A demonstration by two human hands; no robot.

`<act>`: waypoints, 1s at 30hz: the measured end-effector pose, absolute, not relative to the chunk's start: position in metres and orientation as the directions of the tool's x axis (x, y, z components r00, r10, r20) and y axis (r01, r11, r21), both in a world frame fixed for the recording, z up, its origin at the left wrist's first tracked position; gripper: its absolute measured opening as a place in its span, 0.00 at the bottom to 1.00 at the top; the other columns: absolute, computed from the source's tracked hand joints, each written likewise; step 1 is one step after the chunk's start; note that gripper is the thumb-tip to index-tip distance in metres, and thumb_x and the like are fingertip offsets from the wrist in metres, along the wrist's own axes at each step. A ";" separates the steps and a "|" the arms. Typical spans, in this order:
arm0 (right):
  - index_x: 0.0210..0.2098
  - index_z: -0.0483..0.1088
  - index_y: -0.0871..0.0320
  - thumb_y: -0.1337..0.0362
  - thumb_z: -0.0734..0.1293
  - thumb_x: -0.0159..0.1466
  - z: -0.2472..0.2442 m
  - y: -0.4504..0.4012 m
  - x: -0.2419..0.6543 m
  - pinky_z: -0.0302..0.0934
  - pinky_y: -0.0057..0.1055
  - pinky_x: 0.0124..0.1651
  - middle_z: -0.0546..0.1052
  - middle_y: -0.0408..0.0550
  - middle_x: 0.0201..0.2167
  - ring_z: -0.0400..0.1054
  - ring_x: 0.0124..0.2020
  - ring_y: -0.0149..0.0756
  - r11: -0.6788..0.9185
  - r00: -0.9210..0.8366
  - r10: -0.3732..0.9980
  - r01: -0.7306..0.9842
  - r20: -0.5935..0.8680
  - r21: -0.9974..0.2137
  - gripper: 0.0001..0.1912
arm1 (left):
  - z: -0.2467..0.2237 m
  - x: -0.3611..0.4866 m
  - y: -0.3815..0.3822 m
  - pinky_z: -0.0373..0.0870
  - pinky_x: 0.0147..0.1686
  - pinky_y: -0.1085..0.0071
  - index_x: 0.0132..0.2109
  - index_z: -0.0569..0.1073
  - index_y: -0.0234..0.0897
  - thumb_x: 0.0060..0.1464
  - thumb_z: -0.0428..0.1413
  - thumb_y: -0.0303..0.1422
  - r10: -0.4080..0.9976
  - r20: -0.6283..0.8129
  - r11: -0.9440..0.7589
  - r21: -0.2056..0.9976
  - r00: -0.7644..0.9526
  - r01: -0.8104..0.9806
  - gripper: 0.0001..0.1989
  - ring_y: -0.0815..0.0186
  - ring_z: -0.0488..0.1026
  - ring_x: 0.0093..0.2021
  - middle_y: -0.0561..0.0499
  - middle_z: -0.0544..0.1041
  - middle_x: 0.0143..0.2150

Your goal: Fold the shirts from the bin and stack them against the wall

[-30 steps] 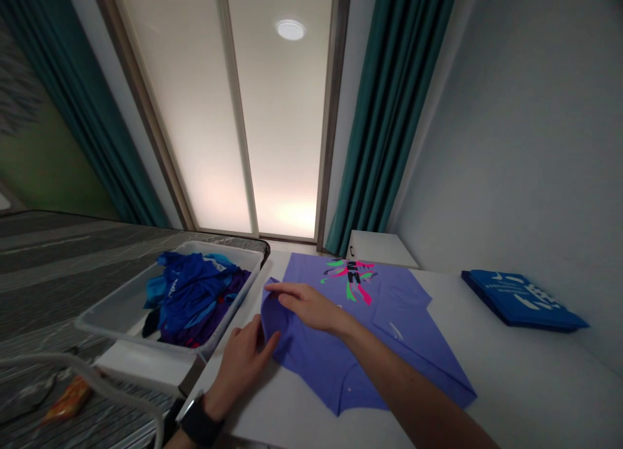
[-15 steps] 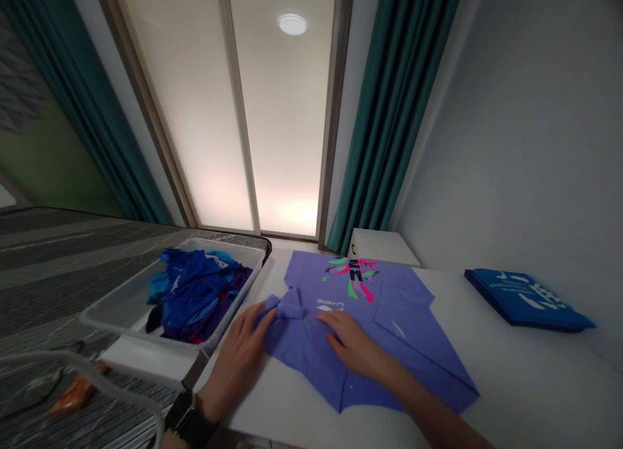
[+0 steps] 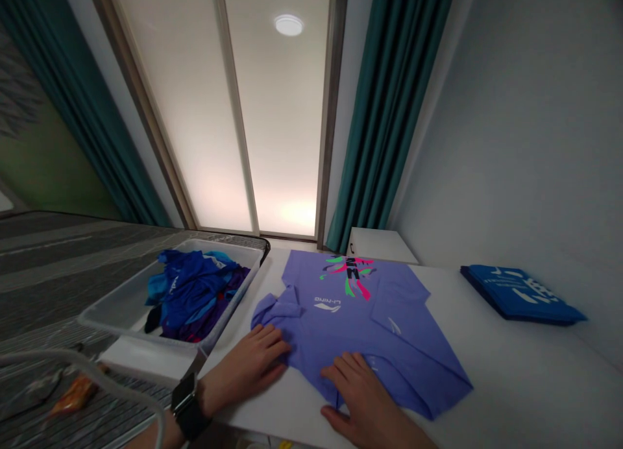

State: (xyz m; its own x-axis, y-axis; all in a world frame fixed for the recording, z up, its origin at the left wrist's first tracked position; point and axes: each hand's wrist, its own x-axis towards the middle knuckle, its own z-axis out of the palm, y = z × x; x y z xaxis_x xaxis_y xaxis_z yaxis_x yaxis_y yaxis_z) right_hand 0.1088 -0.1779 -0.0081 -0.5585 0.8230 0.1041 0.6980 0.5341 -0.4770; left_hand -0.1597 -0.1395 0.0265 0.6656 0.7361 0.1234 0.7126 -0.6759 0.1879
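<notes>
A purple T-shirt (image 3: 335,322) lies spread on the white table, its right sleeve side folded inward. It bears a colourful print, white lettering and a small white logo. My left hand (image 3: 248,368) rests on the shirt's near left edge beside the bunched sleeve, fingers laid on the cloth and thumb apart. By the neckline at the near edge, my right hand (image 3: 363,400) touches the fabric with its fingers, thumb spread away. Cloth beneath the fingers of both hands is hidden. A black watch (image 3: 189,403) is on my left wrist.
To the left stands a clear plastic bin (image 3: 114,306) holding blue and purple clothes (image 3: 195,290). A folded blue garment (image 3: 520,296) lies at the table's right by the wall. A white cable (image 3: 111,384) crosses the lower left. Behind the white table (image 3: 516,384) is a white cabinet (image 3: 382,241).
Both hands have drawn toward me. My left hand has left the bunched sleeve for the near edge; my right has slid from the chest lettering to the neckline.
</notes>
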 end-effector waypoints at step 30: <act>0.28 0.62 0.52 0.60 0.60 0.63 -0.007 -0.172 0.109 0.61 0.35 0.36 0.71 0.44 0.28 0.66 0.32 0.40 0.250 -0.200 0.965 0.536 0.166 -0.806 0.07 | 0.029 -0.144 -0.135 0.60 0.44 0.66 0.36 0.67 0.39 0.58 0.47 0.23 0.762 0.187 -0.647 0.190 0.620 0.738 0.07 0.63 0.68 0.40 0.52 0.71 0.37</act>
